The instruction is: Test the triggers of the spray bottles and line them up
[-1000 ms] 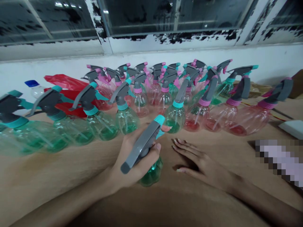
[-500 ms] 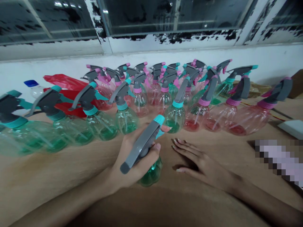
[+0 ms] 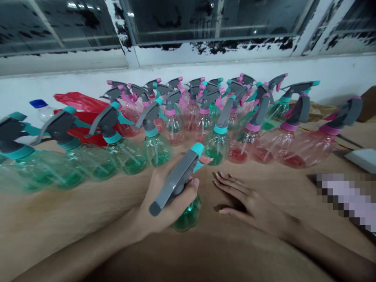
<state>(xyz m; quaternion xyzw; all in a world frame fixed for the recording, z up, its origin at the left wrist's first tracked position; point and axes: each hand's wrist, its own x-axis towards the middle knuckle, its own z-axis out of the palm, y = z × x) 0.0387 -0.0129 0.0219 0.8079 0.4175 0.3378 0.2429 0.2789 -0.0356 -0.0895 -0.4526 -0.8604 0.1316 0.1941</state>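
Nothing has shifted: left hand (image 3: 160, 197) grips the translucent green plastic spray bottle (image 3: 188, 217), steadying it; right hand (image 3: 252, 203) lies flat, fingers spread.

We see smooth, glossy, clear green plastic in the body of the spray bottle (image 3: 188, 217) gripped by the left hand (image 3: 163, 203). Its trigger head (image 3: 173, 184) looks like matt grey plastic, tipped with a teal plastic nozzle. The table (image 3: 73, 211) reads as a smooth, matt brown board. Behind it, the green bottles (image 3: 126, 156) and pink bottles (image 3: 293, 149) are the same shiny see-through plastic. We take the red bag (image 3: 79, 102) for thin glossy film. White paint on the window frame (image 3: 205, 49) is flaking and rough, and the panes (image 3: 176, 17) are reflective glass.
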